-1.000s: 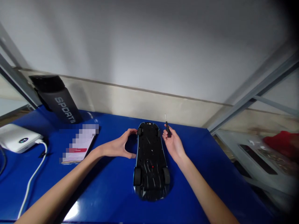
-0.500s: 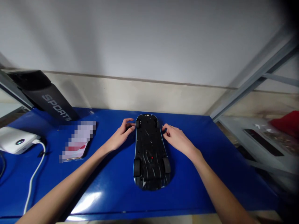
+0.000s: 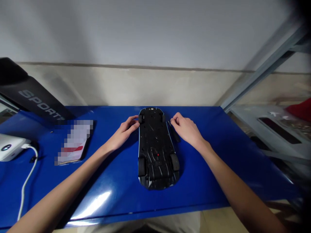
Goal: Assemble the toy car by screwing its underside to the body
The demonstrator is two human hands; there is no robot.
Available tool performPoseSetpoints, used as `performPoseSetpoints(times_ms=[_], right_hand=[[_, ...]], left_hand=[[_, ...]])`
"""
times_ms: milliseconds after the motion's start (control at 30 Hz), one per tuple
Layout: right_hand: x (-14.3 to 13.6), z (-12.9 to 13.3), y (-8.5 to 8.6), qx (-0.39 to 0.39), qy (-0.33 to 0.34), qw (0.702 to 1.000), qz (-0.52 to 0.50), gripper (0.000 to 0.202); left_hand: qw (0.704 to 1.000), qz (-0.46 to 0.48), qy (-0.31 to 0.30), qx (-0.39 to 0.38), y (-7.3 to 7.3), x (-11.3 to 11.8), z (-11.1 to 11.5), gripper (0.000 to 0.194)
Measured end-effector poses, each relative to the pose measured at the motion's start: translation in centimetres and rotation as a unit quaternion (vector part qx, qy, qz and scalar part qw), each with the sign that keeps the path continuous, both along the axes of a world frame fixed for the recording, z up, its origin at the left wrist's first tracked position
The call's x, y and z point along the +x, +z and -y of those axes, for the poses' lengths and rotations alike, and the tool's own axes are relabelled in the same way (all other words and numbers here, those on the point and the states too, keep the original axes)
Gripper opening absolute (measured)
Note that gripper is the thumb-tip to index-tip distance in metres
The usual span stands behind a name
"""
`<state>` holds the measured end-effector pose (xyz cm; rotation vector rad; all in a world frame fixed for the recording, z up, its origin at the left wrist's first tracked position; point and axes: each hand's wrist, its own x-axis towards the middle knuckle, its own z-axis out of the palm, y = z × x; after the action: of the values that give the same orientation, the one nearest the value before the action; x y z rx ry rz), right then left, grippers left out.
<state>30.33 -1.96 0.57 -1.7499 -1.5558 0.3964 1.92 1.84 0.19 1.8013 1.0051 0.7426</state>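
A toy car (image 3: 156,145) lies upside down on the blue table (image 3: 199,194), its black underside and wheels facing up. My left hand (image 3: 126,131) rests at the car's left side, with its fingers bent beside the upper left wheel; what they hold, if anything, is hidden. To the right of the car, my right hand (image 3: 186,129) has thumb and fingertips pinched at the end of a thin dark object (image 3: 175,133), which lies close along the car's side. A small gap separates this hand from the car.
A phone (image 3: 76,142) lies on the left. Behind it leans a dark box marked SPORT (image 3: 39,97). A white device (image 3: 12,145) with a white cable sits at the far left. A metal frame (image 3: 257,71) rises at the right, with a grey shelf beyond.
My right hand has moved a little away from the car's side, and the thin dark object now shows between them. The camera view has shifted slightly.
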Motion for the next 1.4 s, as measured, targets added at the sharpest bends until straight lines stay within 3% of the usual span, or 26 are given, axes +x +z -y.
performPoseSetpoints(times_ms=[267,667,900,1133,1400], right_hand=[[-1.1,-0.4,-0.1,0.04,0.079,0.996,0.002,0.006],[-0.9,-0.3,0.6,-0.023,0.144,0.987,-0.071,0.011],[-1.0,-0.3,0.8,-0.05,0.151,0.986,-0.052,0.014],[-1.0,-0.5,0.5,-0.069,0.158,0.981,-0.09,0.017],[-1.3,-0.5,0.4,-0.057,0.151,0.983,-0.087,0.015]], left_hand=[[0.999,0.024,0.002,-0.023,0.0,0.0,0.0,0.053],[0.999,0.035,-0.003,-0.039,-0.2,-0.1,0.0,0.054],[0.999,0.006,0.012,-0.044,-0.5,-0.3,-0.2,0.054],[0.996,0.06,0.007,-0.061,-0.1,0.1,0.2,0.053],[0.995,0.074,0.001,-0.059,-0.6,0.1,-0.1,0.051]])
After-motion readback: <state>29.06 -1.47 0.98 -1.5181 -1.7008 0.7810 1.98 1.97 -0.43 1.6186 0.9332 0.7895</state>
